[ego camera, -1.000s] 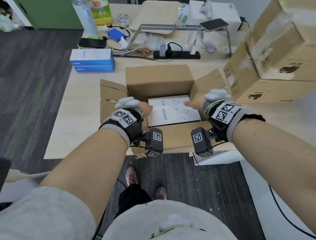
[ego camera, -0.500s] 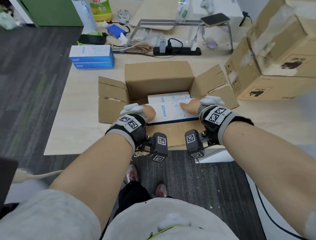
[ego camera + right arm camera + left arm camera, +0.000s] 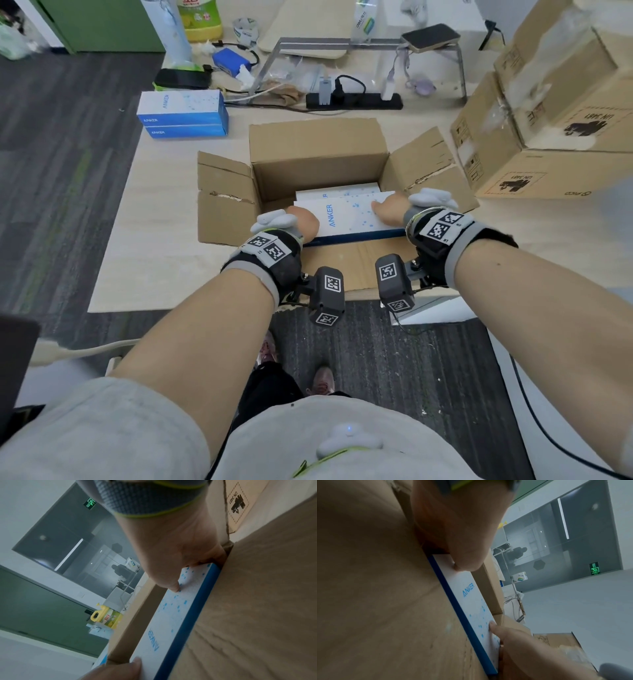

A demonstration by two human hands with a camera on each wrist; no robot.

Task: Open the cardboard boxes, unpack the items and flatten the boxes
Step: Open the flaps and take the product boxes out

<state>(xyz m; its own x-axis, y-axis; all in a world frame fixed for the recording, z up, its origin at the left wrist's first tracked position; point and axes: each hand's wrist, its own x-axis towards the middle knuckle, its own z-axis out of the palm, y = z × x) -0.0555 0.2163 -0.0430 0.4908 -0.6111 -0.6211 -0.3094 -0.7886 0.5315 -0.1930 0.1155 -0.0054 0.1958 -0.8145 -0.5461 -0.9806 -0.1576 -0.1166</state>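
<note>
An open cardboard box (image 3: 318,154) stands on the table with its flaps spread out. Both hands hold a white and blue Anker box (image 3: 349,216) by its ends, raised at the carton's near side. My left hand (image 3: 301,224) grips its left end, thumb on the white top (image 3: 465,563). My right hand (image 3: 388,210) grips the right end, thumb pressed on the dotted top (image 3: 175,586). The fingers of both hands are hidden under the ends. Another white Anker box (image 3: 337,192) lies deeper in the carton.
Two stacked Anker boxes (image 3: 183,114) sit at the table's left. Sealed cartons (image 3: 548,120) are piled at the right. A power strip (image 3: 352,100), cables, a metal stand (image 3: 370,44) and bottles crowd the back. The table's near edge (image 3: 205,305) is close to my body.
Both hands have taken hold of the top Anker box and raised it toward me; a second box under it has come into sight.
</note>
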